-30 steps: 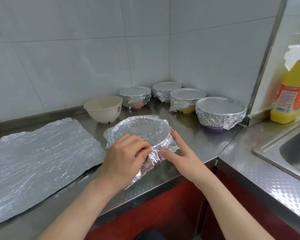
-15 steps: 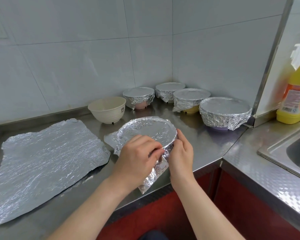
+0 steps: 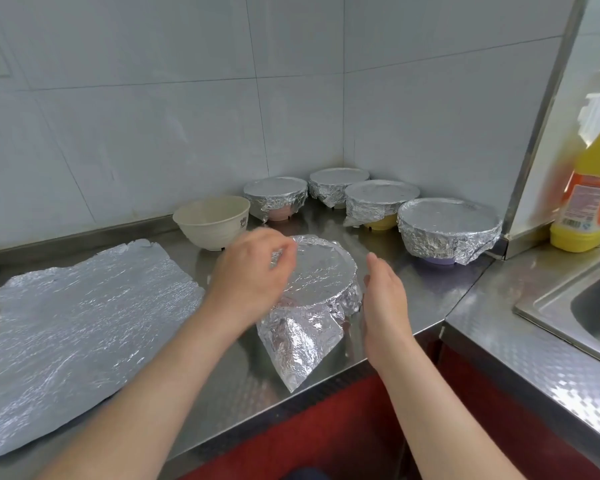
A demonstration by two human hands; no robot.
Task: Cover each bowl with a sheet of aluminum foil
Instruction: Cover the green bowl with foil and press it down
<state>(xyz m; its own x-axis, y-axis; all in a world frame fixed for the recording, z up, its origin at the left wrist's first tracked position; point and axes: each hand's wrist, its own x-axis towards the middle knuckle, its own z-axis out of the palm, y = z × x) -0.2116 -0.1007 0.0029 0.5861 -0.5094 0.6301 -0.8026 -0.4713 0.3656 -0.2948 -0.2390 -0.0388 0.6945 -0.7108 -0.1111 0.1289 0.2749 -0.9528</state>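
Foil-wrapped round bowl (image 3: 317,282) stands on stainless steel counter (image 3: 420,292), loose foil corner (image 3: 298,348) trailing toward the front edge; left hand (image 3: 250,275), blurred, curls over its left rim; right hand (image 3: 383,306), straight-fingered, just beside its right side.

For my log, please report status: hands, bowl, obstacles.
Left hand at rim of front bowl, grip blurred; right hand open beside it. Covered, near flap loose. Cream bowl bare. Nothing blocking.
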